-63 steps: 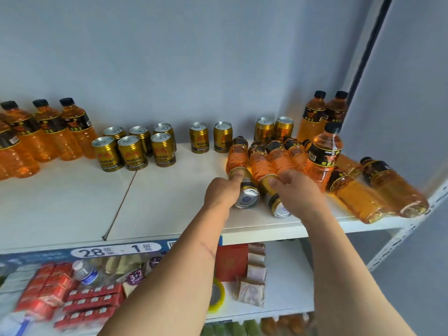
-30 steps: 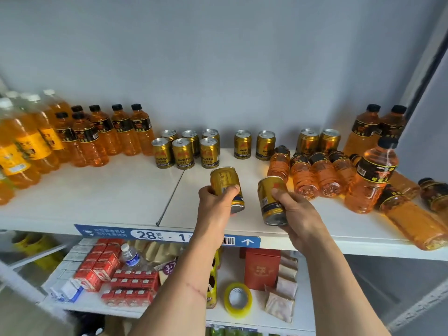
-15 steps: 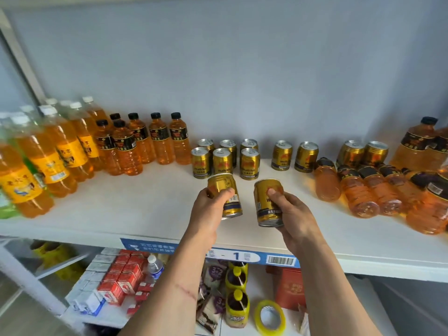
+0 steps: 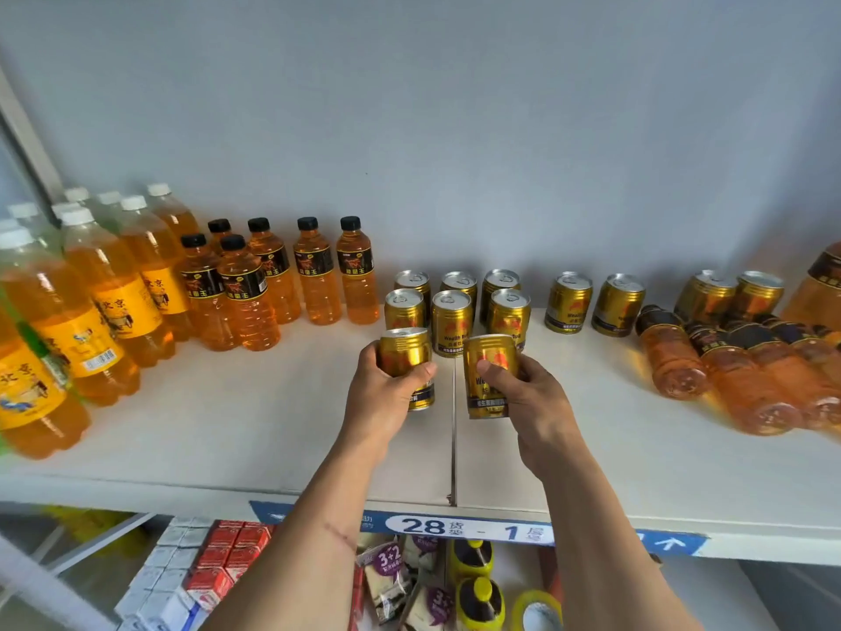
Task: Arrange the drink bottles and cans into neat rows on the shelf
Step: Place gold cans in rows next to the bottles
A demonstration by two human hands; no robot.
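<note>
My left hand grips a gold can upright, and my right hand grips a second gold can. Both are held just in front of a block of several upright gold cans on the white shelf. Two more cans stand to the right, then another pair. Several orange bottles lie on their sides at the right. Small black-capped orange bottles stand upright left of the cans.
Large white-capped orange bottles crowd the shelf's left end. A big orange bottle stands at the far right. The shelf edge carries a blue label strip. Below it are red cartons, snack packs and a yellow tape roll.
Both hands picked up a lying can each from the right pile, turned them upright and carried them left and back toward the can block. The view shifted left.
</note>
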